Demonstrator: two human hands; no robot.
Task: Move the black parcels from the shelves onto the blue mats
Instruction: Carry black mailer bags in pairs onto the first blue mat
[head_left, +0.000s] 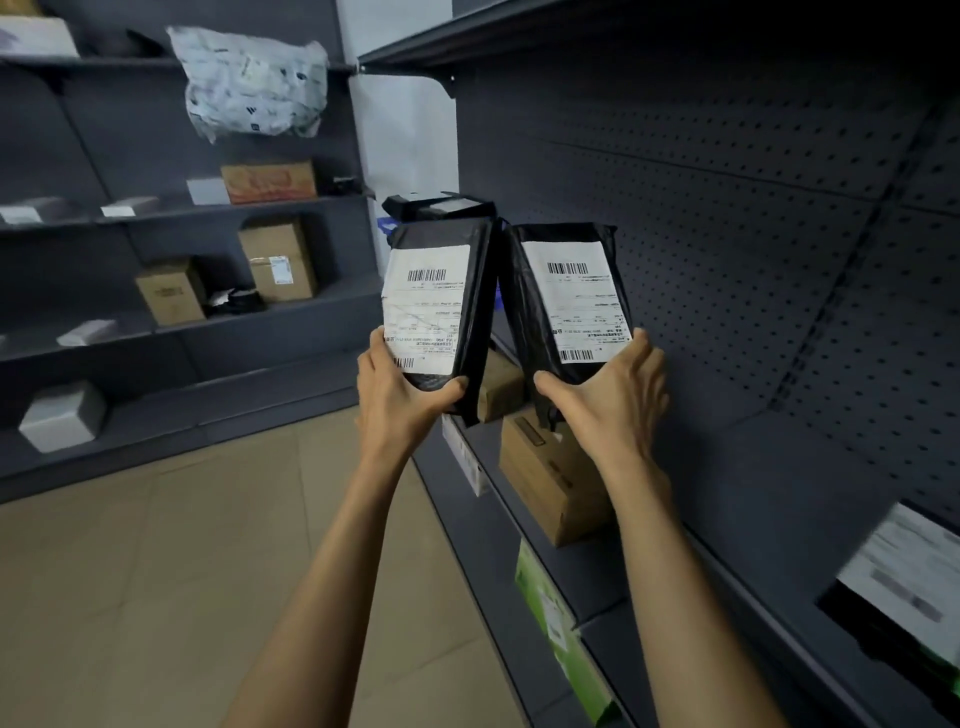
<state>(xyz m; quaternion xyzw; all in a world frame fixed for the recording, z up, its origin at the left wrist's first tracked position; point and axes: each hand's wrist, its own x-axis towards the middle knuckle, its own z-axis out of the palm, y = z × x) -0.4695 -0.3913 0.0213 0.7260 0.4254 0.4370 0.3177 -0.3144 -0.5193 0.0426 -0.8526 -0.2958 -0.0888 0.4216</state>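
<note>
I hold two black parcels upright in front of the right-hand shelf unit, each with a white barcode label facing me. My left hand (402, 392) grips the bottom of the left black parcel (475, 291). The bottom of the right black parcel (530, 312) sits in my right hand (610, 397). The two parcels nearly touch at their upper inner edges. A third black parcel (441, 205) lies on the shelf behind them. Another black parcel (883, 629) with a white label lies at the right edge of the shelf. Bits of blue (387, 228) show behind the held parcels; I cannot tell whether they are a mat.
The dark grey shelf (753, 467) on the right carries a brown carton (550, 483) under my right hand; a green box (561, 634) stands on a lower level. Across the tan floor (182, 571), another shelf unit holds brown cartons (278, 260), white boxes and a white crumpled bag (249, 83).
</note>
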